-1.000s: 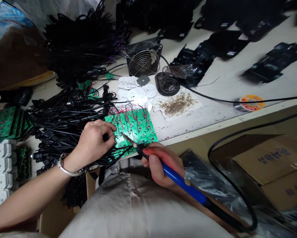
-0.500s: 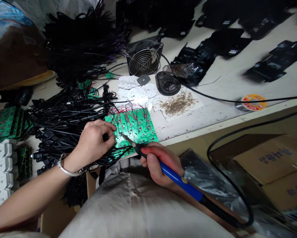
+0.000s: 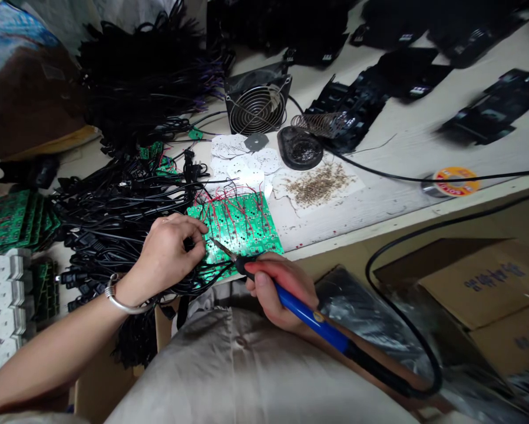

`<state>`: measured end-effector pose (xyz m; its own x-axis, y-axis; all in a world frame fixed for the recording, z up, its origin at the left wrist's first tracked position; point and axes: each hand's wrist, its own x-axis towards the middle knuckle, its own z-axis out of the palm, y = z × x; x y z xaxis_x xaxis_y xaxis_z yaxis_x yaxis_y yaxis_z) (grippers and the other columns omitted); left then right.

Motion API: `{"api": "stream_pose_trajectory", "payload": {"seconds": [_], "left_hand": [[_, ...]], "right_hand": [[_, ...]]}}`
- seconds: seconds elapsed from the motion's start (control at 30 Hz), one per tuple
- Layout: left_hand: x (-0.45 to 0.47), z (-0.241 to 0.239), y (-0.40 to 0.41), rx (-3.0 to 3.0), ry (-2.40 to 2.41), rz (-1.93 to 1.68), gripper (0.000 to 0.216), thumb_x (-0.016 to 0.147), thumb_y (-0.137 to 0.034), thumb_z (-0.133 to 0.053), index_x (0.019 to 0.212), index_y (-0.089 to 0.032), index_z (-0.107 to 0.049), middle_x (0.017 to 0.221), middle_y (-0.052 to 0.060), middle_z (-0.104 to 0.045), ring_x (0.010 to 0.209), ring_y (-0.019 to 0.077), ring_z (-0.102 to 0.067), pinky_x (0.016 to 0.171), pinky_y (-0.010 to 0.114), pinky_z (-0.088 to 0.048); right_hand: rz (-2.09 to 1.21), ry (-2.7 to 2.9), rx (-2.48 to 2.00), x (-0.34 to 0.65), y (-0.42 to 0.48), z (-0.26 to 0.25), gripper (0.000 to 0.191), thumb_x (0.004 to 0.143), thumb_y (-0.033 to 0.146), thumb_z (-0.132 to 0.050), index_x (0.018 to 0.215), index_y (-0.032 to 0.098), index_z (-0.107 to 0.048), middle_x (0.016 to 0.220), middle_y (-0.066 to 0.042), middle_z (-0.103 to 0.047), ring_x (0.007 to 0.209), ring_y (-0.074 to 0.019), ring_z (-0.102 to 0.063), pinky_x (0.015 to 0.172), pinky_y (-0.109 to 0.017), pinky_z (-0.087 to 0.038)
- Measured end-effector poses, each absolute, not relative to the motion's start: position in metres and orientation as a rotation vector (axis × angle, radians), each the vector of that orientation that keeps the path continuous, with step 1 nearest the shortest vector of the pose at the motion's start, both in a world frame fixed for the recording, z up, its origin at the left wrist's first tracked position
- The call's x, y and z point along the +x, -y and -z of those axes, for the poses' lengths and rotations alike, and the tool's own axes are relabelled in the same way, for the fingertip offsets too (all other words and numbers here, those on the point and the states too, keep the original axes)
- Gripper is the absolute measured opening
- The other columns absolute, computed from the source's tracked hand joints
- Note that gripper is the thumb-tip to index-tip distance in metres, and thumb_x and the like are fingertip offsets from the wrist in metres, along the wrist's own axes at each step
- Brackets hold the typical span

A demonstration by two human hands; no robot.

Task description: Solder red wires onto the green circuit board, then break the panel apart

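Observation:
My right hand (image 3: 275, 288) is closed around the blue handle of a soldering iron (image 3: 330, 334). The iron's tip points up and left onto a green circuit board panel (image 3: 262, 238), close to my left fingertips. Thin red and black wires (image 3: 229, 206) stand along the board's far part. My left hand (image 3: 174, 244) pinches at the board's left edge; what lies between its fingertips is too small to make out. Black cables (image 3: 114, 218) lie under and beside that hand, and some cross the board's near edge.
A small fan (image 3: 258, 106) stands behind the board, beside a coiled iron holder (image 3: 320, 125) and a dark round dish (image 3: 300, 148). A solder spool (image 3: 454, 181) sits near the table edge. Stacked green boards (image 3: 17, 221) are at left; cardboard boxes (image 3: 472, 282) stand lower right.
My right hand and the soldering iron have shifted slightly left, the tip moving a little left across the board. My left hand stays pinched in nearly the same spot.

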<state>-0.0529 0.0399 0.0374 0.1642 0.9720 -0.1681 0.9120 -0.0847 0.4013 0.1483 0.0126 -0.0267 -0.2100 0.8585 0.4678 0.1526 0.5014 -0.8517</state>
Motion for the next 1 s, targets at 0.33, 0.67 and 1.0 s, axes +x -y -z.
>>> {"api": "stream_pose_trajectory", "payload": {"seconds": [0.33,0.67,1.0], "left_hand": [[-0.0522,-0.0377,-0.0409,2.028,-1.795,-0.168,0.015,0.070,-0.014,-0.052,0.057,-0.019,-0.058,0.088,0.002,-0.071,0.082,0.0190,-0.062,0.077,0.034,-0.047],[-0.0528,-0.0390,-0.0426,2.026,-1.775,-0.157,0.016,0.072,-0.018,-0.051,0.058,-0.018,-0.058,0.087,0.003,-0.070,0.080,0.0181,-0.062,0.077,0.033,-0.047],[-0.0527,-0.0389,-0.0431,2.026,-1.773,-0.141,0.016,0.072,-0.019,-0.051,0.058,-0.019,-0.059,0.088,0.003,-0.070,0.081,0.0190,-0.062,0.079,0.034,-0.047]], "right_hand": [[-0.826,1.695,-0.861,0.1477,-0.0137,0.0264,0.014,0.087,0.014,-0.050,0.095,0.022,-0.058,0.070,0.001,-0.069,0.063,-0.0132,-0.067,0.064,-0.026,-0.057],[-0.898,1.655,-0.861,0.1513,-0.0135,0.0267,0.014,0.088,0.015,-0.049,0.097,0.022,-0.057,0.069,0.000,-0.068,0.065,-0.0141,-0.067,0.061,-0.028,-0.058],[-0.898,1.595,-0.850,0.1542,-0.0100,0.0321,0.015,0.088,0.014,-0.049,0.097,0.021,-0.057,0.071,-0.002,-0.067,0.059,-0.0140,-0.064,0.062,-0.031,-0.058]]}}
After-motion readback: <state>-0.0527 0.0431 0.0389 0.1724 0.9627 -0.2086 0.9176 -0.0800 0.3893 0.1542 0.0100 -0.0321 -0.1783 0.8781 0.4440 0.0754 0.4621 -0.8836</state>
